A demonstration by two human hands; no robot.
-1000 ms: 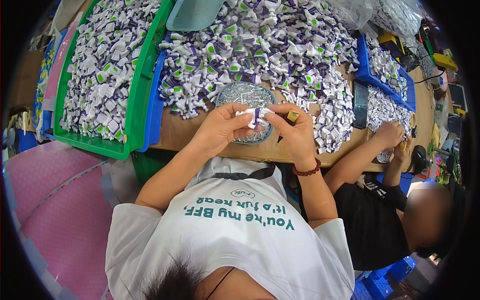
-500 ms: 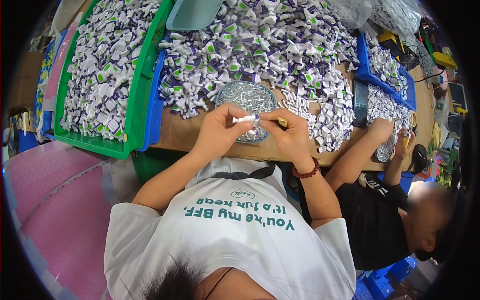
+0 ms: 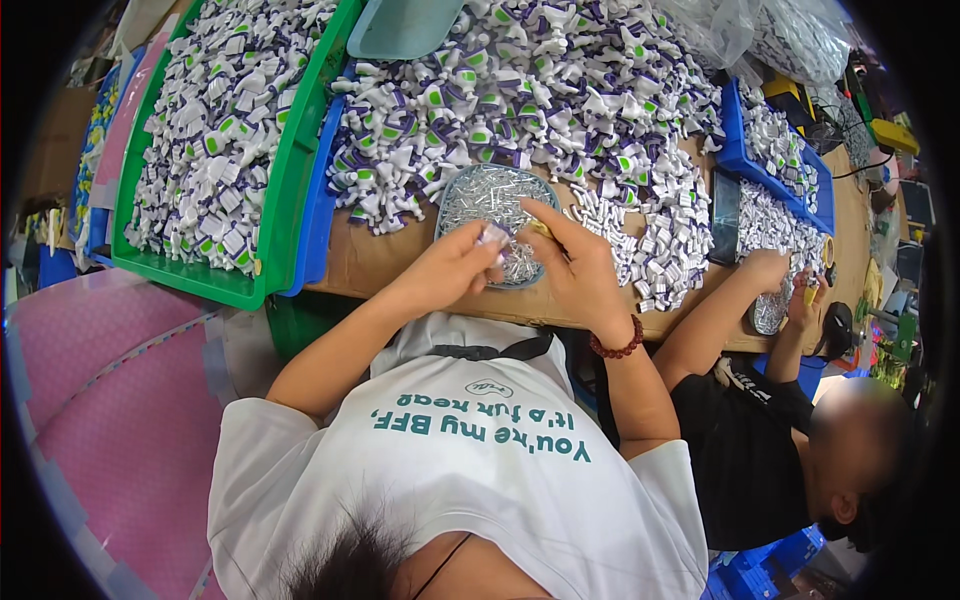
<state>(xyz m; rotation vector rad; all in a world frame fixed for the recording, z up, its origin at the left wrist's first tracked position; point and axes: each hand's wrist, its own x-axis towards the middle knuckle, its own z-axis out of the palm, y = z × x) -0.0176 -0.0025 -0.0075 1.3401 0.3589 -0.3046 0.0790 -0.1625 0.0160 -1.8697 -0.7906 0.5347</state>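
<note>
My left hand (image 3: 447, 270) is closed around a small white and purple plastic toy part (image 3: 494, 236), partly covered by the fingers. To its right, my right hand (image 3: 585, 268) has the index finger stretched forward. A small yellow object (image 3: 541, 229) sits in its fingers; the rest of it is hidden, so its kind is unclear. Both hands hover over the near part of a shallow bowl full of silvery metal pins (image 3: 490, 192). A gap separates the hands. Beyond the bowl spreads a big heap of white, purple and green toy figure parts (image 3: 520, 110).
A green crate (image 3: 268, 240) of similar parts stands left, against a blue tray (image 3: 318, 235). Small white pieces (image 3: 672, 250) lie right of the bowl. An empty pale tray (image 3: 400, 35) rests at the back. A co-worker's hands (image 3: 765, 270) work at the right, near a blue bin (image 3: 735, 140).
My hands have come apart; the white and purple part has stayed with my left hand. My right index finger has straightened forward. The view has shifted slightly.
</note>
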